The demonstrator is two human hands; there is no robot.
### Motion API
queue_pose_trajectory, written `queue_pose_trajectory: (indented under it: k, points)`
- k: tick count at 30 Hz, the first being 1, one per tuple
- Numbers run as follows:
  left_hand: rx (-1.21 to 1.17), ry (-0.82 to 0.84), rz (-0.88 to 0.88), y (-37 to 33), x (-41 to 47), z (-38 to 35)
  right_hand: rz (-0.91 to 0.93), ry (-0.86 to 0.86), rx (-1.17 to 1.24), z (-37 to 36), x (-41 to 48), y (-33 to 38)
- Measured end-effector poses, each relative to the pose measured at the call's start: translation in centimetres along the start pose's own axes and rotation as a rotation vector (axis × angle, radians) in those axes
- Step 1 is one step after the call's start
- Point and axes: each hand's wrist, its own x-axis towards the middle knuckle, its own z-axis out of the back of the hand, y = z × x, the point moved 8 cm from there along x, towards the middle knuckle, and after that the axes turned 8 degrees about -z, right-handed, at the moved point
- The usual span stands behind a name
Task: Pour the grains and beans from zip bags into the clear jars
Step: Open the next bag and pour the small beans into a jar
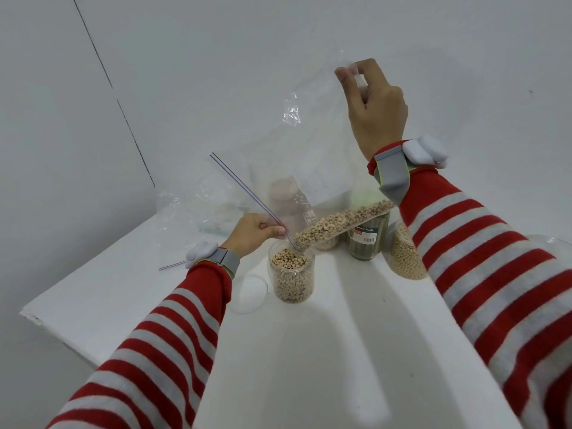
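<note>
A large clear zip bag (pixel 312 144) hangs tilted over the table, with black-eyed beans (pixel 340 221) lined along its lower edge and sliding toward its mouth. My right hand (pixel 374 103) pinches the bag's top corner high up. My left hand (pixel 257 232) pinches the zip edge at the bag's mouth, just above an open clear jar (pixel 291 275) nearly full of the same beans. The bag's corner dips into the jar's opening.
A clear lid (pixel 249 292) lies left of the jar. Behind stand a jar of dark green grains (pixel 366 243), a jar of pale beans (pixel 405 258) and a half-hidden jar (pixel 328 243). Crumpled bags (pixel 198 202) lie at the back left. The white table's left edge (pixel 49 317) is near.
</note>
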Motion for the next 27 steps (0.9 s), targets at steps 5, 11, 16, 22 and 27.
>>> queue_pose_trajectory:
  k: [5,11,16,22,27]
  points:
    - [-0.001,-0.010,0.010,0.0,-0.4,0.1,0.001,-0.002,0.008,-0.1,0.1,0.6]
    - [-0.037,-0.025,0.014,0.2,-1.4,-0.3,-0.003,0.015,0.013,-0.7,-0.2,0.9]
    - [-0.034,-0.028,0.016,0.7,-1.9,-0.3,0.020,0.013,0.003,-0.7,-0.4,1.0]
    - [-0.060,-0.031,0.018,0.7,-2.1,-0.2,0.063,-0.020,0.030,-0.6,-0.8,1.4]
    - [-0.060,-0.029,0.012,0.8,-2.1,-0.2,0.078,-0.033,0.017,-0.7,-0.6,1.6]
